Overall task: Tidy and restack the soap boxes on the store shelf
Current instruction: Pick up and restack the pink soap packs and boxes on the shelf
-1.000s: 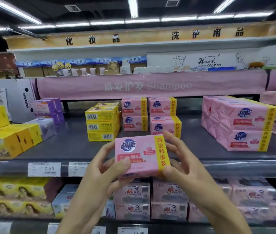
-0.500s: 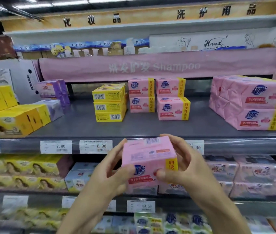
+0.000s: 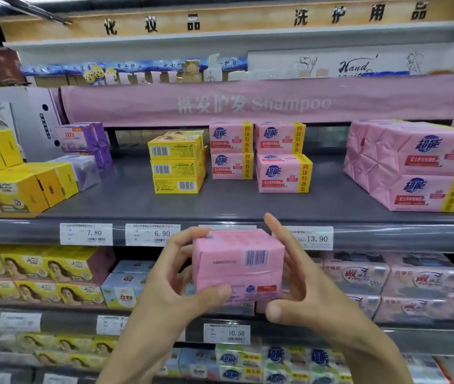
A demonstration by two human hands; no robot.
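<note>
Turned over since half a second ago, the box (image 3: 238, 266) shows its barcode side. Left grip (image 3: 170, 286) and right grip (image 3: 300, 284) clasp its sides, near, just below the shelf (image 3: 248, 206) edge. The far pink stacks (image 3: 284, 173) sit uneven, so I judge most restacking remains.

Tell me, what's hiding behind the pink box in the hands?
A price tag peeks over the pink box, which the left hand and right hand hold. Its number is covered, and so is whatever sits on the lower shelf right behind.
</note>
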